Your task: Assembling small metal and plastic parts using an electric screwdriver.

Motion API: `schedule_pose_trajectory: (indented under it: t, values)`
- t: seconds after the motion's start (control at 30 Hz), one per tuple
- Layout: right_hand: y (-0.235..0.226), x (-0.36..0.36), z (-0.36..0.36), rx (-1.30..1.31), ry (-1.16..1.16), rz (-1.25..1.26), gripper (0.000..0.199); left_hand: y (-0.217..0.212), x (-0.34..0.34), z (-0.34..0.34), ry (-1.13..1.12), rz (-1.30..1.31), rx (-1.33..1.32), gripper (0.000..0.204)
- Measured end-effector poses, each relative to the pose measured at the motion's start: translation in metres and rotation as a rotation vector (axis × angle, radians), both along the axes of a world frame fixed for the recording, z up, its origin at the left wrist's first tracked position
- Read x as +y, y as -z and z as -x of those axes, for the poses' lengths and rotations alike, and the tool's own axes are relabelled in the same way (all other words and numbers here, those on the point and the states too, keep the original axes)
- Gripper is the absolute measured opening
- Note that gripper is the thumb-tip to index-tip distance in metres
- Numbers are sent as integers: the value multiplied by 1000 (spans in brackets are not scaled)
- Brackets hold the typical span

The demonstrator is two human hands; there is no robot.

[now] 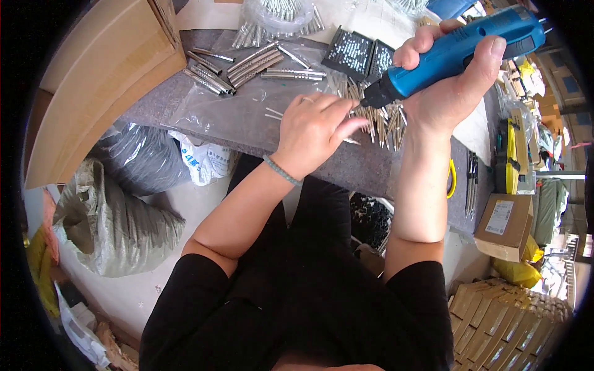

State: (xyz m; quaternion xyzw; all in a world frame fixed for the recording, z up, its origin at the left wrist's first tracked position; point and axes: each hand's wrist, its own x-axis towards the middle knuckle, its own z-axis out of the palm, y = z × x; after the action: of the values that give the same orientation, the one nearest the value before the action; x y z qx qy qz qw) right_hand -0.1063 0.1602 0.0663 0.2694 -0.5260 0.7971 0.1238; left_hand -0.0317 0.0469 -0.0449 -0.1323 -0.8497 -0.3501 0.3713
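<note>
A blue electric screwdriver (464,49) with a black nose lies tilted across my right hand (442,102), which grips it with the thumb along its body. Its tip points down and left to the fingers of my left hand (315,130). Those fingers are pinched together at the tip, and whatever they hold is hidden. Just beyond and right of my left hand lies a loose pile of thin metal rods (387,127). Several slotted metal tubes (253,65) rest farther left. Two black trays with small shiny pieces (349,55) stand behind the pile.
A clear plastic bag (216,117) covers part of the grey table (362,167). At the back is a bag of metal parts (278,21). A large cardboard box (105,80) stands at the left, above a woven sack (111,222). Yellow-handled tool (451,179) and carton (504,226) are at right.
</note>
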Motion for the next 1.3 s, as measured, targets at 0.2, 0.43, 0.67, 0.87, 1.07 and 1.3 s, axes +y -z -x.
schedule_pose_trajectory:
  t: [0.2, 0.43, 0.67, 0.87, 1.07, 1.3]
  values:
    - [16, 17, -2, -24, 20, -85, 58, 27, -12, -3, 171, 253, -188, 20]
    - [44, 23, -11, -34, 77, -87, 39, 41, -13, -3, 218, 372, -205, 14]
    - [60, 24, -9, -21, 97, -83, 38, 45, -6, 10, 239, 197, -211, 19]
    - [67, 23, -8, -26, 179, -241, 57, 50, -7, 7, 251, 129, -185, 16]
    - [73, 21, -5, -25, 171, -241, 57, 51, -8, 8, 282, 112, -175, 16]
    - [77, 19, -4, -36, 165, -235, 56, 50, -8, 8, 293, 104, -182, 15]
